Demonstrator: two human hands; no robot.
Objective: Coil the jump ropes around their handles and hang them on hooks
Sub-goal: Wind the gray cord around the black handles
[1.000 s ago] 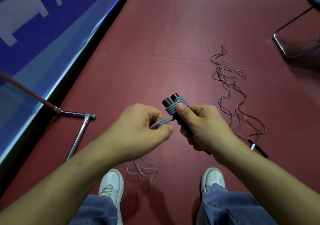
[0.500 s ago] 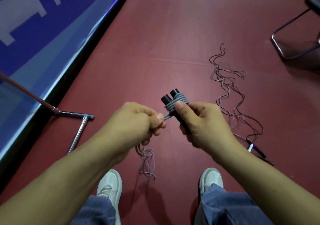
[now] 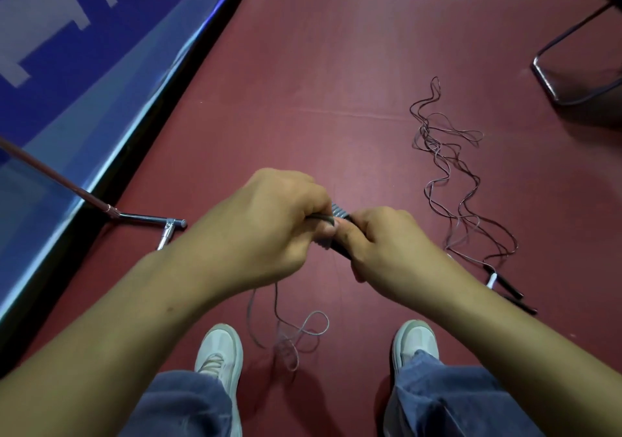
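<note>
Grey cord [image 3: 338, 208] sits in tight turns round the pair of black handles [image 3: 339, 249], which the right hand [image 3: 387, 251] grips in a closed fist, thumb laid against them beside the coils. Directly to the left of the handles, and touching them, the left hand [image 3: 266, 224] has its fingers curled round the running strand and pinches it against the bundle; how many turns lie under that hand is hidden. Below the handles the loose tail [image 3: 298, 330] hangs down and ends in a small tangle of loops near the red floor [image 3: 319, 66]. From this I judge the winding to be most of the way done, with a short length left to take up. To do it well, each new turn should be drawn snug beside the last rather than over it. The right thumb should press down on the finished coils so they cannot spring loose while the left hand comes round. The loops in the tail are worth shaking out before they reach the handles, or they may be wound in as a lump. Well to the right of the handles a second jump rope [image 3: 451, 174] lies sprawled on the floor, not yet coiled. No hook is in view.
</note>
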